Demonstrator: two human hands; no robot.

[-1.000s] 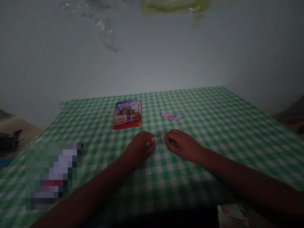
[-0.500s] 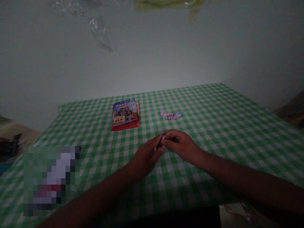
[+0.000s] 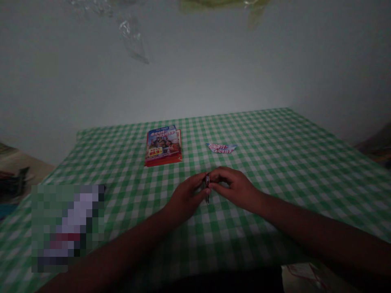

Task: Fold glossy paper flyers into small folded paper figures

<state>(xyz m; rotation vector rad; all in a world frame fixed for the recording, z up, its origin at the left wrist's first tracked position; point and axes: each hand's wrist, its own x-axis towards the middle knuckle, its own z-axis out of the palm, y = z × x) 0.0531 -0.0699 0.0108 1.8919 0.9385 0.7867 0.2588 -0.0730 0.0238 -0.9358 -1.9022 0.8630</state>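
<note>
My left hand (image 3: 185,197) and my right hand (image 3: 235,185) meet fingertip to fingertip above the cloth, both closed in a pinch. Between them is a small thin piece (image 3: 208,200), seen almost edge-on, with a dark and a pale side; its kind cannot be made out. Its lower end sticks out below the fingertips. Just beyond my hands lies a flat paper cutout (image 3: 222,148) with red and white lettering on blue. Farther left rests a stack of printed leaflets (image 3: 163,146) with a red border.
A green and white checked cloth (image 3: 269,158) covers the table, which reaches the pale wall (image 3: 214,73). At the left front lies a long, pixelated purple-grey object (image 3: 77,211). Clear plastic (image 3: 131,36) hangs on the wall. A whitish bag (image 3: 301,276) shows below the front edge.
The thin piece has turned more edge-on, and its lower end now shows beneath the fingers. Both hands stay together in nearly the same place. The view has shifted slightly.
</note>
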